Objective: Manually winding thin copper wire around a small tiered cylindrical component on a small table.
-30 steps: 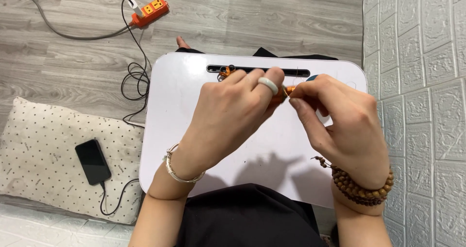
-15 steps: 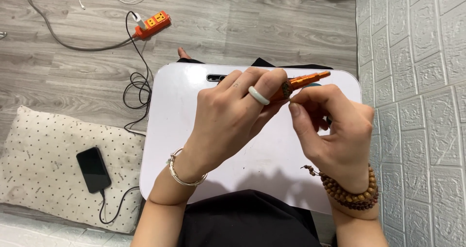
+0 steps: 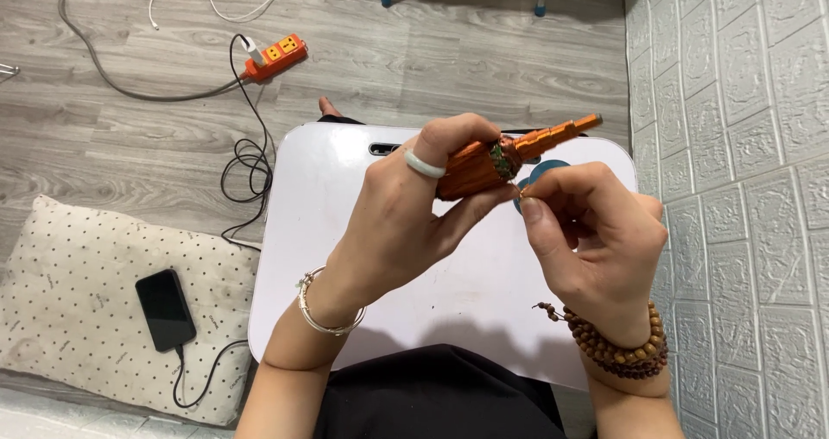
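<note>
Left hand (image 3: 406, 223) with its grip closed around an orange woven craft piece (image 3: 484, 164), held above the white counter (image 3: 345, 258), thin end pointing to 2 o'clock, right hand (image 3: 596, 232) just beside it at 4 o'clock, fingertips pinched together on something tiny, black phone (image 3: 164, 309) on a dotted cushion (image 3: 69, 318) at 8 o'clock.

Left hand (image 3: 406, 223) clenched, right hand (image 3: 591, 240) pinching

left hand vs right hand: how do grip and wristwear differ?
The left hand wraps the orange woven piece and wears a white ring and a thin silver bangle. The right hand pinches something too small to identify beside that piece and wears a brown bead bracelet. Both hover over the white lap table.
</note>
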